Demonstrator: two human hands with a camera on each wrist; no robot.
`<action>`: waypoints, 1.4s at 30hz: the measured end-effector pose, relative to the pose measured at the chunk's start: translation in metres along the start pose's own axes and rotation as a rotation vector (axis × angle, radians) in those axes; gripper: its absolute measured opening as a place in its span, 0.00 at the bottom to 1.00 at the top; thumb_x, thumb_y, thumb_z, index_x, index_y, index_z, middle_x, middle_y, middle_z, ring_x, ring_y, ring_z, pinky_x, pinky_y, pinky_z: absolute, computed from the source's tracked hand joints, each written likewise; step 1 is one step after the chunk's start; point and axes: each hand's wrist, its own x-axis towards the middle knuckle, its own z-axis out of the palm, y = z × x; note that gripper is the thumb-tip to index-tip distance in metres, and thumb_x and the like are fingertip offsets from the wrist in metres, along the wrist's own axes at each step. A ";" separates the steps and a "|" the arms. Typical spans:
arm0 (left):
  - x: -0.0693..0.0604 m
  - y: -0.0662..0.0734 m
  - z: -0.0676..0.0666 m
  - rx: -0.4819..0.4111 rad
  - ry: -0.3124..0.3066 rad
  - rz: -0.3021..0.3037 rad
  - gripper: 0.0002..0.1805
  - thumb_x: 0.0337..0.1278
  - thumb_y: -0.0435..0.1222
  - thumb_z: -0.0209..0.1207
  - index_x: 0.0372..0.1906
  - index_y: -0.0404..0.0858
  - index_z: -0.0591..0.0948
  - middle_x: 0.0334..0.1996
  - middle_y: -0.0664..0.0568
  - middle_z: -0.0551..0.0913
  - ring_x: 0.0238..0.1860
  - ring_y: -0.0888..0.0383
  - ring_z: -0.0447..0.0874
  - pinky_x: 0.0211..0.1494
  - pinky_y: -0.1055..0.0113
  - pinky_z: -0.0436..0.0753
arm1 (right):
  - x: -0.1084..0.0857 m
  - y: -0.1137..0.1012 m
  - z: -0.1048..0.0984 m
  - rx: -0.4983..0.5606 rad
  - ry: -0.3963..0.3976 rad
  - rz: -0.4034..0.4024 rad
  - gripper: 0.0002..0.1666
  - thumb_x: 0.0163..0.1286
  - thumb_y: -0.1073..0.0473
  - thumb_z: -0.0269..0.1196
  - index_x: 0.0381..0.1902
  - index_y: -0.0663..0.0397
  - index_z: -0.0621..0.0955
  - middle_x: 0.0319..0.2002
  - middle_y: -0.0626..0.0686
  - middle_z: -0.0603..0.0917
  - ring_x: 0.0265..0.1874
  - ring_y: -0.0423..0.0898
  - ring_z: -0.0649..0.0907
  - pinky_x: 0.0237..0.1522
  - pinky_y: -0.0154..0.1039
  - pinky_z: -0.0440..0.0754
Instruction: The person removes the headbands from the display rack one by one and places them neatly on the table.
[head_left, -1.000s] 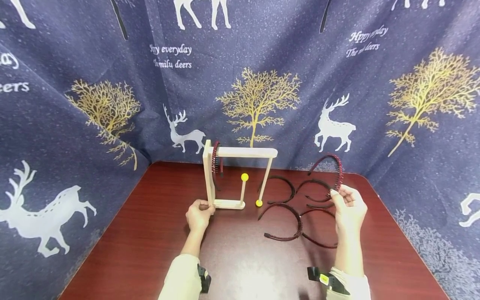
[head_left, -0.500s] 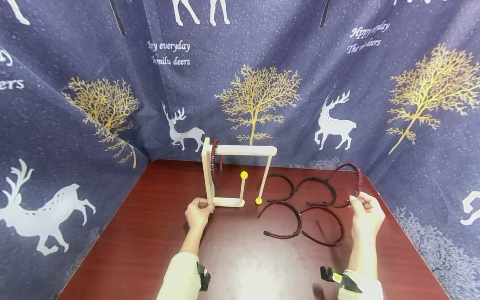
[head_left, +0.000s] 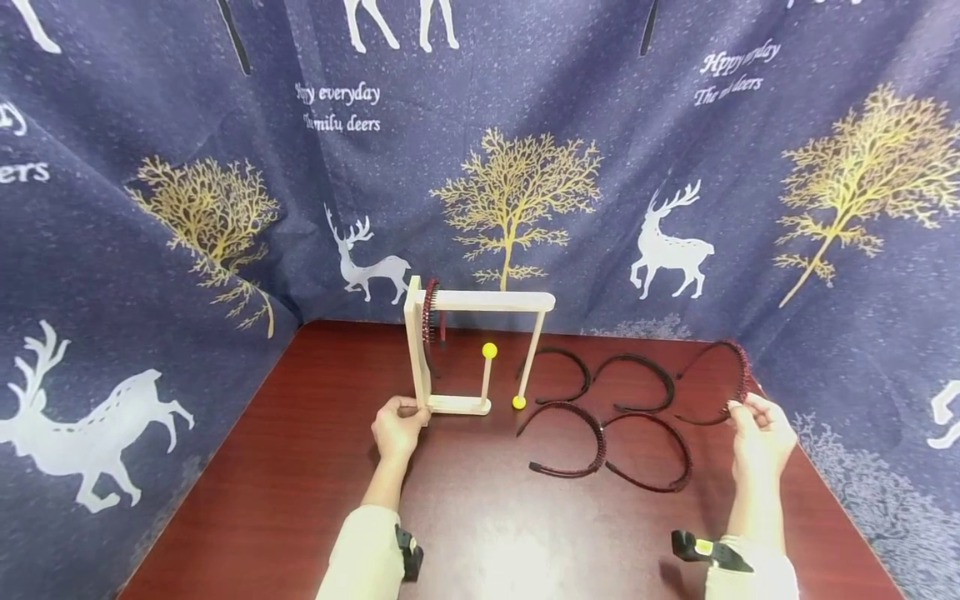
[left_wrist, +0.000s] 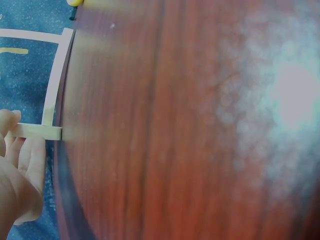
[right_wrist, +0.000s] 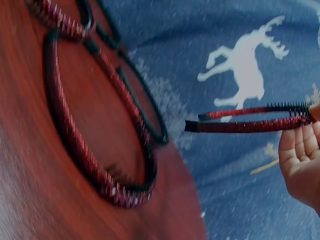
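Observation:
My left hand (head_left: 397,429) grips the lower end of a pale wooden stand (head_left: 417,346), thumb and fingers on either side of its upright in the left wrist view. Over the stand's top bar, close to the upright, hangs a dark red toothed headband (head_left: 430,312). At the far right of the table my right hand (head_left: 763,437) pinches another red headband (head_left: 744,367) by its curved, toothed part. In the right wrist view this headband's (right_wrist: 240,127) two ends point away from the hand (right_wrist: 305,162). It appears raised off the table.
Several headbands lie on the dark red table (head_left: 480,517), among them a front one (head_left: 600,446), a red one (head_left: 686,454) and a black one (head_left: 667,383). Yellow balls (head_left: 489,351) cap the stand's pegs. A patterned blue cloth (head_left: 480,100) hangs behind.
My right hand has moved right and toward me with the red headband, lowering it beside the other headbands. My left hand stays on the stand.

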 end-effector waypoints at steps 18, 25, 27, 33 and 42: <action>-0.001 -0.003 0.002 0.014 0.002 -0.001 0.10 0.37 0.37 0.71 0.28 0.41 0.82 0.24 0.54 0.85 0.32 0.51 0.81 0.40 0.56 0.73 | 0.036 0.018 -0.029 -0.135 -0.089 0.069 0.17 0.56 0.80 0.55 0.29 0.53 0.80 0.19 0.45 0.80 0.15 0.36 0.79 0.21 0.24 0.75; 0.000 -0.002 0.001 0.014 0.004 -0.002 0.10 0.37 0.37 0.71 0.28 0.42 0.82 0.24 0.54 0.85 0.33 0.50 0.80 0.42 0.55 0.71 | 0.042 0.027 -0.034 -0.139 -0.127 0.076 0.17 0.57 0.80 0.55 0.29 0.53 0.80 0.19 0.45 0.80 0.15 0.35 0.79 0.21 0.24 0.76; 0.000 -0.003 0.002 0.015 0.005 0.003 0.10 0.36 0.37 0.71 0.28 0.42 0.82 0.24 0.54 0.85 0.32 0.51 0.81 0.42 0.55 0.71 | 0.044 0.031 -0.036 -0.121 -0.141 0.080 0.15 0.57 0.80 0.55 0.30 0.56 0.80 0.20 0.46 0.81 0.15 0.36 0.79 0.21 0.25 0.77; 0.000 -0.002 0.001 0.022 0.010 0.008 0.10 0.36 0.37 0.72 0.27 0.42 0.82 0.23 0.54 0.85 0.30 0.52 0.81 0.41 0.56 0.71 | 0.052 0.035 -0.039 -0.186 -0.107 0.145 0.14 0.59 0.77 0.57 0.30 0.52 0.79 0.20 0.44 0.81 0.14 0.35 0.80 0.21 0.26 0.77; 0.000 -0.001 0.002 0.014 0.004 -0.008 0.10 0.36 0.37 0.71 0.27 0.42 0.82 0.24 0.54 0.85 0.31 0.52 0.81 0.41 0.57 0.72 | 0.060 0.034 -0.047 -0.298 -0.047 0.273 0.11 0.58 0.73 0.60 0.35 0.54 0.74 0.19 0.41 0.78 0.13 0.35 0.80 0.21 0.26 0.78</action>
